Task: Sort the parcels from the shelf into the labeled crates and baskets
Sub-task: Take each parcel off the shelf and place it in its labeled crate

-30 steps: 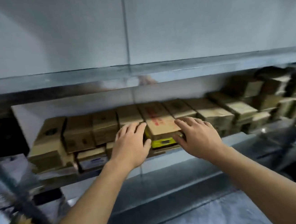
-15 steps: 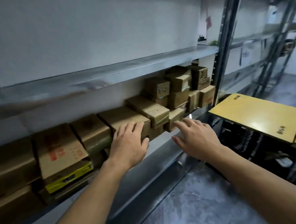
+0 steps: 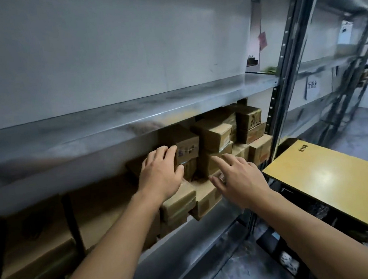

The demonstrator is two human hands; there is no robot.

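Metal shelving (image 3: 131,113) holds stacked cardboard parcels (image 3: 214,134). Left hand (image 3: 161,175), fingers spread, rests against one small parcel (image 3: 187,149); right hand (image 3: 238,179) hovers open, holding nothing.

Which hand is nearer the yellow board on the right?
Right. The right hand hangs just left of the yellow board; the left hand is farther left, against the stacked parcels.

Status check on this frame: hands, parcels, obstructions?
Left hand open, fingers on a stacked parcel. Right hand open, nothing gripped. Upper shelf edge overhangs the stack.
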